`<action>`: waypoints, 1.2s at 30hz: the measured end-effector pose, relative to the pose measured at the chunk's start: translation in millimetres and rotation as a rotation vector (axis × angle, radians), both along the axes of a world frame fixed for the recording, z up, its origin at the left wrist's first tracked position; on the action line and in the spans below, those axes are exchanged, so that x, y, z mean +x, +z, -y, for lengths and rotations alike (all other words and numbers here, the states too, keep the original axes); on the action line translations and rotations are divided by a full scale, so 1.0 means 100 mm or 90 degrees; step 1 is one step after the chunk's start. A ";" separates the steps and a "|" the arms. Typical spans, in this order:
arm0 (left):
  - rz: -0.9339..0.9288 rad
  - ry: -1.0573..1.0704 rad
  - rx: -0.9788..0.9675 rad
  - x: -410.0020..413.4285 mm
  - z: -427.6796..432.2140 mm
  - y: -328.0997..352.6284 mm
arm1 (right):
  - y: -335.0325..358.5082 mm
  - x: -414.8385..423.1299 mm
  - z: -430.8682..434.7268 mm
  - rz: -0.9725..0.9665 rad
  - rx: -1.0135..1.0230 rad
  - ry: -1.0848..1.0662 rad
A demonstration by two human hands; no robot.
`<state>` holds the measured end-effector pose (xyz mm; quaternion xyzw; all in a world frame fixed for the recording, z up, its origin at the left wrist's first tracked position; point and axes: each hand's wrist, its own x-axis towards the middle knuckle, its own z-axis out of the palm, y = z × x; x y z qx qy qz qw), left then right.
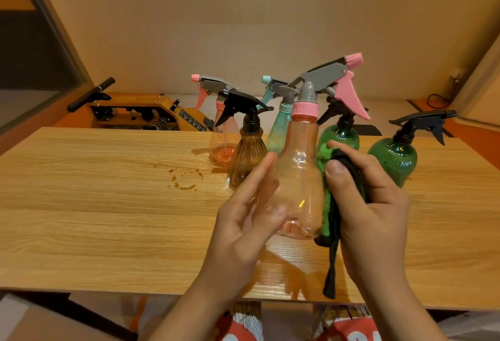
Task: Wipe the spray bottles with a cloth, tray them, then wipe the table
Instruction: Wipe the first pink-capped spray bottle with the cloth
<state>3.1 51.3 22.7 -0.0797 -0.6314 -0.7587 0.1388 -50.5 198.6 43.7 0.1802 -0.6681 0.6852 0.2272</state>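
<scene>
I hold a clear pinkish spray bottle (300, 175) with a grey and pink trigger head upright above the wooden table (108, 219). My left hand (243, 221) grips its lower body from the left. My right hand (370, 205) presses a green and black cloth (326, 205) against the bottle's right side, fingers curled round the cloth. Behind stand several other bottles: a second pink one (223, 135), an amber ribbed one (247, 151), a teal one (278, 129), and two green ones (341, 135) (393, 156).
A ring of brown liquid stains (185, 178) marks the table left of the bottles. Beyond the far edge sits a yellow machine (140, 113) with a black handle. A cable (438, 98) lies on the floor at the far right.
</scene>
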 end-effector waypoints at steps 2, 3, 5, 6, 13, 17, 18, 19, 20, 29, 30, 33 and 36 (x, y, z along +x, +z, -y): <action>0.023 -0.025 0.021 -0.01 0.06 0.00 | 0.00 0.03 -0.01 -0.045 0.044 0.004; 0.035 -0.034 0.025 -0.02 0.08 -0.01 | 0.00 0.05 -0.02 -0.074 0.076 0.005; 0.053 -0.044 0.016 -0.03 0.09 -0.02 | -0.01 0.06 -0.06 -0.124 0.128 0.010; 0.054 -0.041 0.009 -0.04 0.09 -0.03 | -0.01 0.06 -0.07 -0.133 0.137 0.011; 0.032 0.004 -0.003 -0.11 -0.01 -0.07 | -0.03 0.06 0.00 0.019 0.049 -0.002; 0.029 0.033 -0.034 -0.12 -0.03 -0.05 | -0.03 0.12 0.02 -0.027 0.101 0.039; 0.026 0.033 -0.045 -0.12 -0.04 -0.06 | -0.04 0.09 0.02 -0.002 0.073 0.035; 0.021 0.031 -0.057 -0.10 -0.04 -0.07 | -0.04 0.06 0.02 0.035 0.030 0.026; 0.018 0.022 -0.066 -0.09 -0.05 -0.09 | -0.05 0.04 0.01 0.073 -0.010 0.014; 0.027 -0.033 -0.046 -0.05 0.08 -0.11 | -0.08 -0.03 -0.03 0.156 -0.050 0.065; 0.029 -0.020 -0.043 -0.06 0.08 -0.10 | -0.08 -0.02 -0.03 0.126 -0.029 0.057; 0.027 0.010 -0.052 -0.07 0.09 -0.07 | -0.08 0.05 -0.03 0.043 0.030 0.064; 0.018 0.024 -0.059 -0.05 0.05 -0.07 | -0.13 0.00 -0.04 0.108 -0.030 0.066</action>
